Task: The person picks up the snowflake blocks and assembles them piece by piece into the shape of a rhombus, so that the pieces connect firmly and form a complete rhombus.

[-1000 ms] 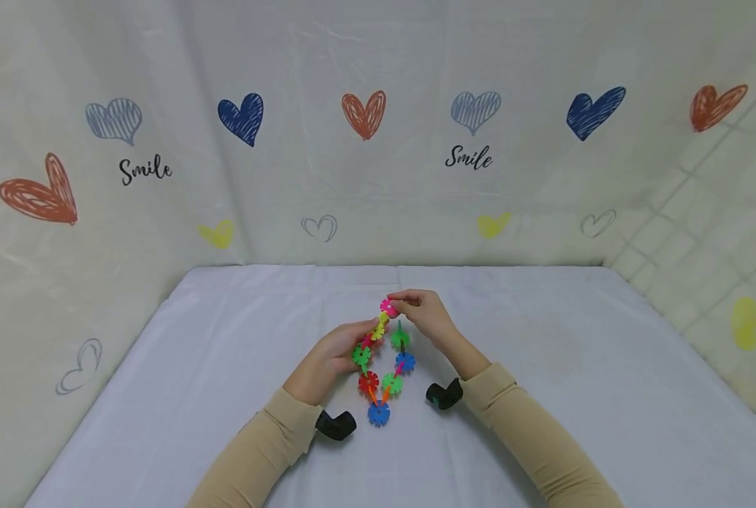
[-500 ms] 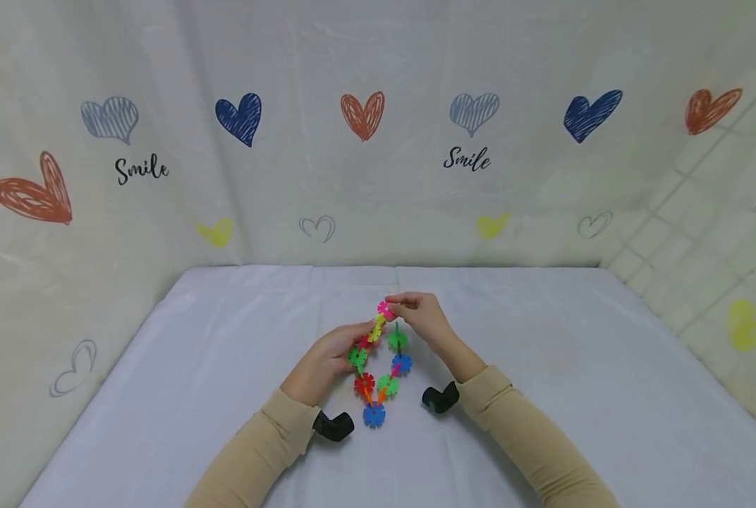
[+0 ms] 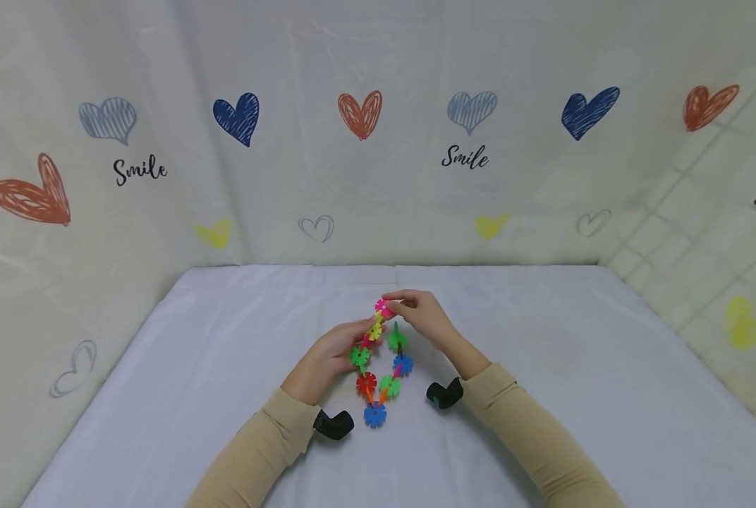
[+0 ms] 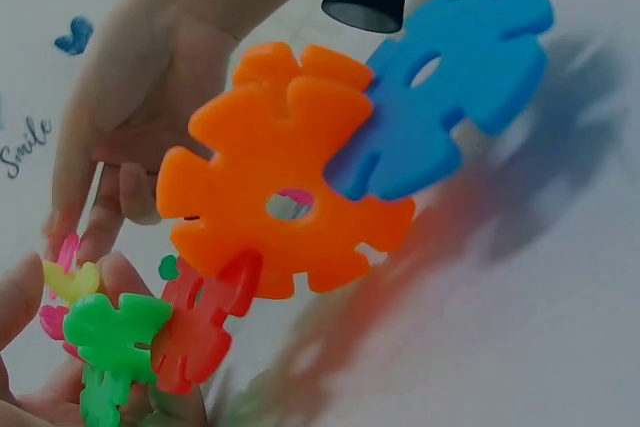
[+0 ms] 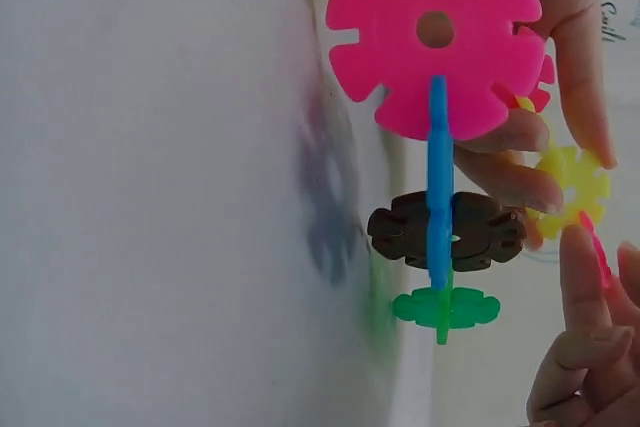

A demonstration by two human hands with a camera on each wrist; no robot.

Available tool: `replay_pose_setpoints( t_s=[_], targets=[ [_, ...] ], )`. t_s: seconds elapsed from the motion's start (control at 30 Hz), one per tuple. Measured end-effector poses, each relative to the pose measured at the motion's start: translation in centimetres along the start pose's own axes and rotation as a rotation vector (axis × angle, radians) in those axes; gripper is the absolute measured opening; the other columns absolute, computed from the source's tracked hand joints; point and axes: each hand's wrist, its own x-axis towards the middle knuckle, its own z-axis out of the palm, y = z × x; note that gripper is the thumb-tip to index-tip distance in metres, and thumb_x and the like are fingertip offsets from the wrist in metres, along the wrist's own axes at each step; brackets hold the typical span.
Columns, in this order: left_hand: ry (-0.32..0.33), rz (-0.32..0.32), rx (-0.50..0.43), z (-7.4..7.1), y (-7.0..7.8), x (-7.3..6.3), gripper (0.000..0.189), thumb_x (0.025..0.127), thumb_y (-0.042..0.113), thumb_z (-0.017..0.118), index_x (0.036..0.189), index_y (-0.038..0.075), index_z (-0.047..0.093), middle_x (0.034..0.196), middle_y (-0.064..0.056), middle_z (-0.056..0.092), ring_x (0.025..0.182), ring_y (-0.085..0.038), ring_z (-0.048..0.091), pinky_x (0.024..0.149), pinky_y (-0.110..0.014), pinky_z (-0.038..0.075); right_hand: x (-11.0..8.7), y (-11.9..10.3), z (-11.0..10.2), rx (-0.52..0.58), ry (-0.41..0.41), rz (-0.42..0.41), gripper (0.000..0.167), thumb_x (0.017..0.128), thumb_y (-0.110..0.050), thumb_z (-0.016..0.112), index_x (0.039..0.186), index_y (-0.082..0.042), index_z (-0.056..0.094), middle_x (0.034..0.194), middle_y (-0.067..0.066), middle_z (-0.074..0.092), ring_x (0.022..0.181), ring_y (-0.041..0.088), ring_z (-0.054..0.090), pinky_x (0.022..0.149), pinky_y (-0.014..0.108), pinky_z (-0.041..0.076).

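Toothed plastic snowflake discs in many colours are slotted together into a curved chain that hangs as an almost closed loop in the head view. My left hand (image 3: 335, 351) holds its left side by the yellow discs (image 3: 375, 329). At the upper end, my right hand (image 3: 424, 316) pinches a pink snowflake disc (image 3: 381, 306) between thumb and fingers. The other end, a green disc (image 3: 397, 341), hangs free below my right hand. A blue disc (image 3: 374, 415) forms the bottom. In the left wrist view an orange disc (image 4: 235, 162) is near; a brown disc (image 5: 400, 227) shows in the right wrist view.
A white cloth covers the table (image 3: 226, 310). Behind it hangs a pale curtain (image 3: 403, 190) printed with hearts and "Smile". Black wrist cameras, one on the left cuff (image 3: 333, 425) and one on the right cuff (image 3: 444, 394), flank the chain.
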Motion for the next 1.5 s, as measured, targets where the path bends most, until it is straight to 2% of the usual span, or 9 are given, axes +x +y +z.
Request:
replay_pose_setpoints(
  t_s=[0.2,0.33,0.47,0.63,0.73,0.83,1.0,1.2,1.5],
  targets=[
    [0.029,-0.018,0.008,0.0,-0.2,0.1,0.047,0.106,0.032,0.058,0.143,0.003,0.056,0.107,0.001,0.071,0.081,-0.011,0.064,0.063,-0.022,0.046,0.0,1.1,-1.6,-0.053,-0.072,0.060,0.045,0.104,-0.030,0.063,0.141,-0.005,0.061,0.107,0.009,0.074,0.096,0.027,0.058,0.084,0.036,0.048],
    [0.050,-0.027,-0.005,0.0,-0.2,0.0,0.047,0.106,0.033,0.059,0.143,0.004,0.056,0.111,0.001,0.071,0.084,-0.012,0.064,0.066,-0.023,0.046,0.0,1.7,-2.5,-0.149,-0.190,0.109,0.046,0.101,-0.032,0.066,0.139,-0.006,0.063,0.111,0.009,0.070,0.098,0.023,0.058,0.088,0.038,0.049],
    [0.052,-0.021,-0.008,0.0,-0.2,-0.1,0.046,0.106,0.032,0.058,0.142,0.004,0.055,0.107,0.002,0.070,0.083,-0.011,0.063,0.066,-0.021,0.047,-0.1,1.9,-3.0,-0.249,-0.322,0.099,0.048,0.100,-0.033,0.067,0.139,-0.006,0.063,0.117,0.009,0.067,0.103,0.023,0.059,0.093,0.042,0.049],
    [0.038,-0.014,-0.020,-0.2,-0.5,0.0,0.045,0.107,0.031,0.056,0.141,0.002,0.053,0.101,0.002,0.069,0.079,-0.009,0.063,0.065,-0.020,0.048,0.1,2.2,-2.8,-0.293,-0.383,0.062,0.045,0.100,-0.030,0.068,0.136,-0.004,0.064,0.115,0.008,0.067,0.095,0.020,0.058,0.086,0.037,0.049],
    [0.030,-0.021,-0.027,-0.3,-0.7,0.0,0.047,0.108,0.031,0.055,0.142,-0.001,0.052,0.099,-0.001,0.067,0.079,-0.009,0.062,0.065,-0.021,0.049,0.2,2.3,-2.6,-0.289,-0.400,0.050,0.042,0.099,-0.026,0.070,0.133,-0.003,0.065,0.111,0.009,0.067,0.092,0.021,0.058,0.083,0.036,0.049],
    [0.033,-0.023,-0.023,-0.3,-0.7,0.0,0.049,0.108,0.033,0.054,0.143,-0.001,0.052,0.099,-0.003,0.065,0.080,-0.010,0.062,0.066,-0.021,0.050,0.0,2.3,-2.6,-0.260,-0.405,0.037,0.039,0.099,-0.023,0.070,0.131,-0.001,0.064,0.112,0.011,0.067,0.096,0.022,0.059,0.087,0.039,0.050],
    [0.028,-0.020,-0.003,-0.1,-0.5,0.0,0.046,0.107,0.033,0.055,0.139,0.000,0.055,0.099,-0.004,0.067,0.081,-0.011,0.064,0.066,-0.023,0.052,-0.2,2.0,-2.7,-0.118,-0.391,0.072,0.038,0.100,-0.023,0.068,0.132,-0.002,0.060,0.118,0.010,0.070,0.102,0.022,0.063,0.096,0.043,0.046],
    [-0.001,0.001,0.027,0.0,-0.1,0.1,0.043,0.108,0.031,0.055,0.137,-0.001,0.054,0.095,-0.004,0.069,0.082,-0.011,0.066,0.066,-0.026,0.054,-0.2,1.7,-2.6,-0.027,-0.403,0.081,0.044,0.101,-0.023,0.066,0.137,-0.001,0.054,0.113,0.008,0.073,0.095,0.019,0.065,0.084,0.036,0.043],
    [0.040,0.021,-0.004,0.1,-0.1,0.0,0.041,0.107,0.031,0.057,0.139,0.006,0.052,0.099,-0.006,0.064,0.081,-0.013,0.063,0.066,-0.026,0.055,0.0,1.8,-2.0,0.032,-0.405,0.090,0.042,0.101,-0.020,0.066,0.135,0.001,0.056,0.105,0.003,0.072,0.087,0.017,0.060,0.077,0.030,0.043]
  ],
)
